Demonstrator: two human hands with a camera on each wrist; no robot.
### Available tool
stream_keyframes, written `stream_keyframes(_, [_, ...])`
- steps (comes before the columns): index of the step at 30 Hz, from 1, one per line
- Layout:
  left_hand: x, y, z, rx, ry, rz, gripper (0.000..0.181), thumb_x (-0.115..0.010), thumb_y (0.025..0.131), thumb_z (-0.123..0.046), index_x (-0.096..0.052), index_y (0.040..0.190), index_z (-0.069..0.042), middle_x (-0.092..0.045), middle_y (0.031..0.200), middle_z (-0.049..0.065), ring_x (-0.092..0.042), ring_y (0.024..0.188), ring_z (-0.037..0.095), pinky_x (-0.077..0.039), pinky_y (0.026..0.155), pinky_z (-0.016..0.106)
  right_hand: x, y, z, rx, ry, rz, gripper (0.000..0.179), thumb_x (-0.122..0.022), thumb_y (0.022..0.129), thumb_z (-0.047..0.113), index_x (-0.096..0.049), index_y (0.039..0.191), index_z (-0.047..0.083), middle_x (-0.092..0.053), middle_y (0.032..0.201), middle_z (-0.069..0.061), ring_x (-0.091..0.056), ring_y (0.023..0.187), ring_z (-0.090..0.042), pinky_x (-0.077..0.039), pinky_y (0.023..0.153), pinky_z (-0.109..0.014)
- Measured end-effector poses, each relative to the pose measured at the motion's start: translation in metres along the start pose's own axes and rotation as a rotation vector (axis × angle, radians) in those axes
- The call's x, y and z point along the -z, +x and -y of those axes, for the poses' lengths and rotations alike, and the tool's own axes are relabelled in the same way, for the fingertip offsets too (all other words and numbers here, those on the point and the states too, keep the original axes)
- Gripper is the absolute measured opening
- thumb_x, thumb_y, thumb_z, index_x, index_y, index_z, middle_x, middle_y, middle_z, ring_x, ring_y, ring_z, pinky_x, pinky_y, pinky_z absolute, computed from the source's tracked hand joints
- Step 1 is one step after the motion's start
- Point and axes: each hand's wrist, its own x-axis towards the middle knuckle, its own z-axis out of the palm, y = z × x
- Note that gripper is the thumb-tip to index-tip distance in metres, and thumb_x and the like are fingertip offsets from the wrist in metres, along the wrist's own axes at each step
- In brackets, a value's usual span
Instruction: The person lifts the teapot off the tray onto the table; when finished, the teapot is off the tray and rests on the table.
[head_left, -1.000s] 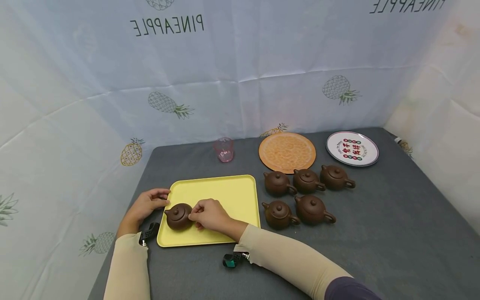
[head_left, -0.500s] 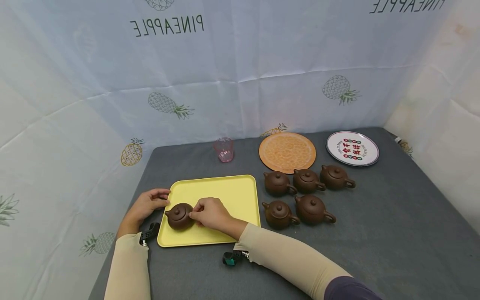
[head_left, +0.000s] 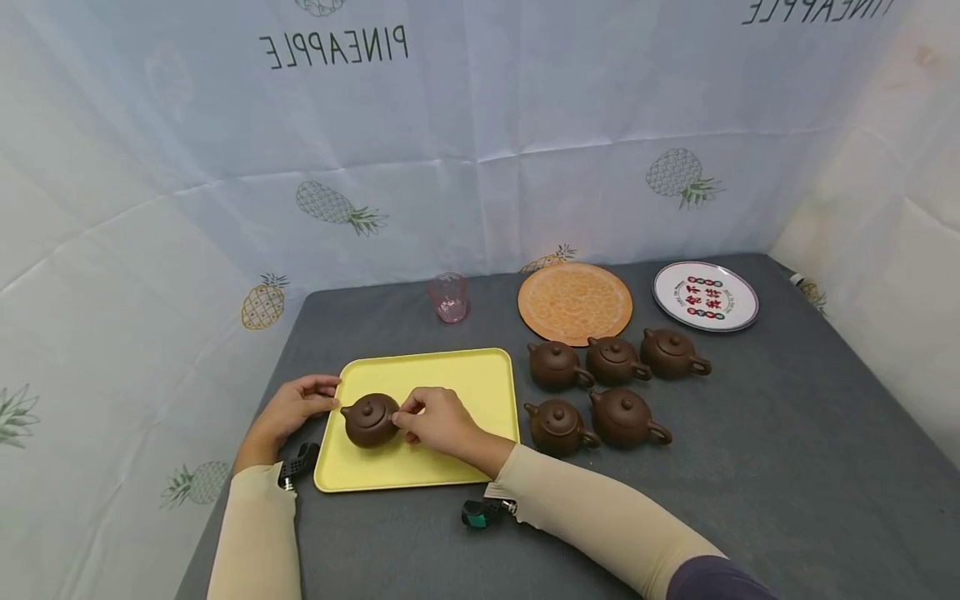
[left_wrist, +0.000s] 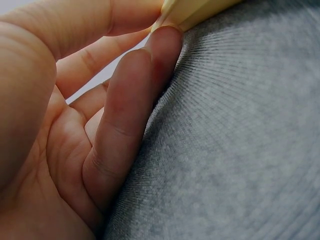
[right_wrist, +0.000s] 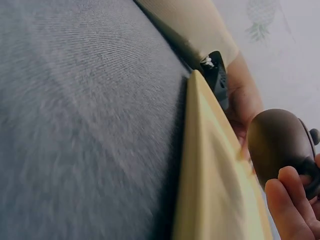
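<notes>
A dark brown teapot point(head_left: 370, 421) is over the left part of the yellow tray point(head_left: 457, 371), its spout pointing left. My right hand point(head_left: 435, 419) pinches it by the handle, which the fingers mostly cover in the head view. From the right wrist, the teapot's round body point(right_wrist: 277, 142) shows beside the curled fingers point(right_wrist: 287, 202), with the tray wall point(right_wrist: 195, 165) close below. My left hand point(head_left: 296, 408) is at the tray's left edge, its thumb and fingertips touching the rim. In the left wrist view, its relaxed fingers point(left_wrist: 120, 107) lie along the grey cloth.
Several similar brown teapots point(head_left: 626, 417) stand in two rows right of the tray. Behind are a pink glass point(head_left: 450, 298), an orange round mat point(head_left: 575, 304) and a white plate point(head_left: 686, 310) with red lettering. A pineapple-print curtain point(head_left: 480, 125) closes off the back.
The teapot has moved slightly right and away from me with my right hand, which keeps its pinch on the handle. My left hand stays at the tray's edge.
</notes>
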Motion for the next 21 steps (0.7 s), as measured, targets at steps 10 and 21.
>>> stream_keyframes(10, [-0.001,0.001,0.000,0.005,0.001,-0.012,0.053,-0.078,0.084,-0.016,-0.058,0.128,0.005,-0.065,0.107,0.015,-0.065,0.087,0.010,-0.051,0.074,0.024,0.044,-0.019,0.015,0.038,-0.072,-0.038,0.013,-0.070,0.092,0.025,-0.068,0.083,0.016,-0.067,0.082,-0.005,-0.068,0.065,-0.014,-0.052,0.057,-0.032])
stream_keyframes(21, [0.000,-0.004,-0.002,0.014,-0.007,-0.002,0.054,-0.077,0.085,-0.018,-0.057,0.129,0.005,-0.065,0.109,0.016,-0.064,0.088,0.010,-0.051,0.075,0.024,0.101,-0.047,0.031,0.031,-0.184,-0.052,0.010,-0.069,0.092,0.025,-0.069,0.088,0.016,-0.068,0.086,-0.006,-0.068,0.068,-0.014,-0.050,0.061,-0.036])
